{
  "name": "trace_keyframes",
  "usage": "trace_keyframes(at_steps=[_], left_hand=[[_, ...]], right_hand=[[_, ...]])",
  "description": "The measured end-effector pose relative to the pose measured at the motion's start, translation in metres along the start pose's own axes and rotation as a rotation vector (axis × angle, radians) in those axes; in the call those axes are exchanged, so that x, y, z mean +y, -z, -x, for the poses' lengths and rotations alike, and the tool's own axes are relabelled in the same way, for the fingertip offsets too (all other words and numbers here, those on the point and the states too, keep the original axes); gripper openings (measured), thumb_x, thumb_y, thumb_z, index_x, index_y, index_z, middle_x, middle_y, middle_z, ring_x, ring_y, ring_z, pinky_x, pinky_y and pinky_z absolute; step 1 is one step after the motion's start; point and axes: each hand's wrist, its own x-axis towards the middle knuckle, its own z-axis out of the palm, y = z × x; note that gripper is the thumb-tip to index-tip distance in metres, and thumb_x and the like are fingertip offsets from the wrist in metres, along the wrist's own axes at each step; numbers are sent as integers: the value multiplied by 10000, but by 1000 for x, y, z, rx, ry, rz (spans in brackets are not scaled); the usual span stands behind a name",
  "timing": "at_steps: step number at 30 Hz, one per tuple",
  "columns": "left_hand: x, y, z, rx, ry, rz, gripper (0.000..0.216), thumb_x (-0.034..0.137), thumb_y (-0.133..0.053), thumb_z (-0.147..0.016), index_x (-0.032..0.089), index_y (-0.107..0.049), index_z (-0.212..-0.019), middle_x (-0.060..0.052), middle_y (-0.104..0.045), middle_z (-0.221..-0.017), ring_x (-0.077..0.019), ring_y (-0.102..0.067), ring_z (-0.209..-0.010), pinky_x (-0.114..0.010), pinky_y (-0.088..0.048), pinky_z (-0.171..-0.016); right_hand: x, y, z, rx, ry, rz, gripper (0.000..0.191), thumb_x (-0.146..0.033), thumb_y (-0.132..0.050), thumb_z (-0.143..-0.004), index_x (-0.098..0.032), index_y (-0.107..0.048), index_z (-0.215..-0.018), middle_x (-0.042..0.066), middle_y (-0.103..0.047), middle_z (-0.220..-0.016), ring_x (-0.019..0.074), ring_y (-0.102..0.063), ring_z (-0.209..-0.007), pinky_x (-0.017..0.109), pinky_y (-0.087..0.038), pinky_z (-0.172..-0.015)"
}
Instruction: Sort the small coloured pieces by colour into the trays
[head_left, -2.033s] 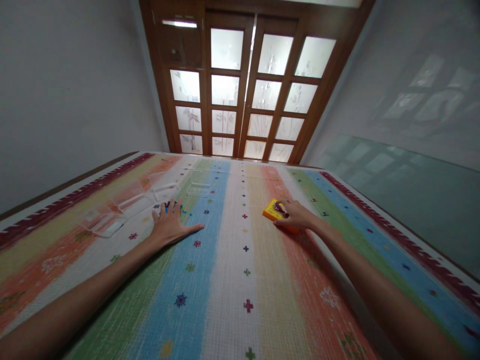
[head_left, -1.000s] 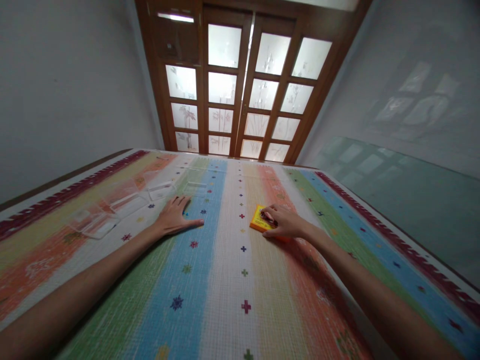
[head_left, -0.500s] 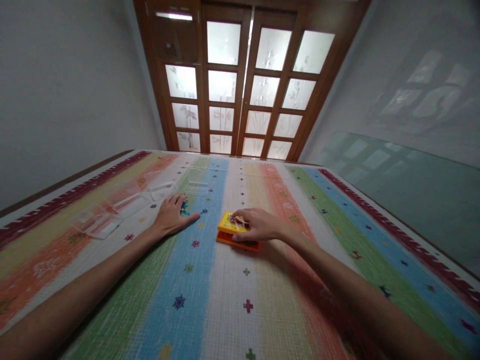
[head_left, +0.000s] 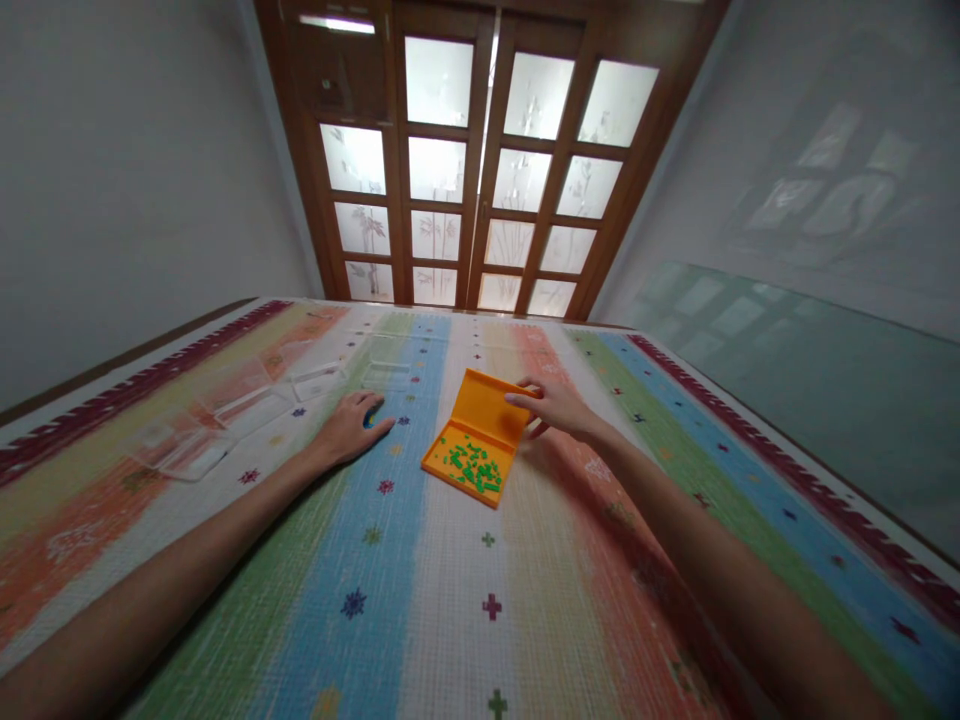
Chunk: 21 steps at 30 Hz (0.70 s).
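An orange hinged box (head_left: 461, 478) lies on the tablecloth with its lid raised. Several small green pieces (head_left: 474, 464) are scattered in its base. The fingers and thumb of my right hand (head_left: 556, 406) pinch the lid (head_left: 491, 405) at its upper right corner. To the left, my left hand (head_left: 351, 428) rests palm down on the cloth, thumb stretched away from the curved fingers. A few small blue and yellowish pieces (head_left: 370, 416) show in the gap between thumb and fingers; the rest of what lies under that hand is hidden.
Several clear plastic boxes (head_left: 251, 412) stand on the far left of the table, one more clear box (head_left: 386, 375) beyond my left hand. The striped tablecloth (head_left: 457, 620) covers the table. A wooden door with frosted panes (head_left: 442, 170) is behind, a glass panel (head_left: 787, 350) at right.
My right hand has swung the box's lid up and back, from nearly closed to wide open, showing the green pieces inside. My left hand stays in about the same place, covering more blue pieces.
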Motion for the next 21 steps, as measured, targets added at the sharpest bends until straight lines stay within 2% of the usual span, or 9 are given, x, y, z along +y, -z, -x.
trace_keyframes(at_steps=[3, 8, 11, 15, 18, 21], left_hand=[[-2, 1, -1, -13, -53, 36, 557, 532, -446, -900, 155, -676, -1240, -146, -630, -1332, -321, -549, -1267, -493, -395, -1127], [-5, 4, -1, -53, -135, 97, 475, 458, -437, -918, 204, -726, -1196, -109, -651, -1333, -287, -577, -1253, -483, -415, -1120], [-8, 7, 0, -64, -157, 126, 471, 462, -429, -927, 212, -742, -1173, -101, -663, -1327, -285, -597, -1235, -486, -433, -1106], [-13, 12, 3, -73, -169, 153, 505, 528, -420, -926, 215, -757, -1133, -100, -681, -1302, -290, -628, -1193, -478, -464, -1082], [-15, 14, 8, -60, -159, 156, 572, 579, -448, -907, 190, -693, -1248, -111, -679, -1306, -289, -620, -1209, -467, -450, -1103], [-13, 12, 10, -26, -117, 142, 701, 603, -515, -873, 150, -557, -1407, -144, -618, -1393, -316, -578, -1270, -493, -413, -1134]], right_hand=[[17, -3, 4, 60, -81, -168, 389, -282, -845, -726, -200, -563, -982, -1, -671, -724, 154, -660, -568, 280, -610, -482], [29, -16, 14, 38, -110, -195, 438, -150, -824, -655, -187, -573, -1011, 37, -738, -774, 189, -718, -659, 240, -580, -501], [30, -23, 19, 38, -117, -233, 478, -99, -806, -622, -187, -576, -1032, 34, -749, -781, 185, -708, -620, 244, -568, -486], [30, -31, 19, -4, -146, -324, 348, -66, -790, -625, -170, -630, -915, 32, -739, -761, 148, -666, -558, 240, -584, -496], [31, -36, 18, -61, -182, -351, 236, -56, -783, -639, -145, -659, -819, 63, -741, -767, 145, -671, -586, 230, -601, -530], [31, -40, 17, -88, -209, -363, 164, -56, -771, -665, -124, -671, -776, 78, -735, -756, 141, -679, -612, 210, -607, -555]])
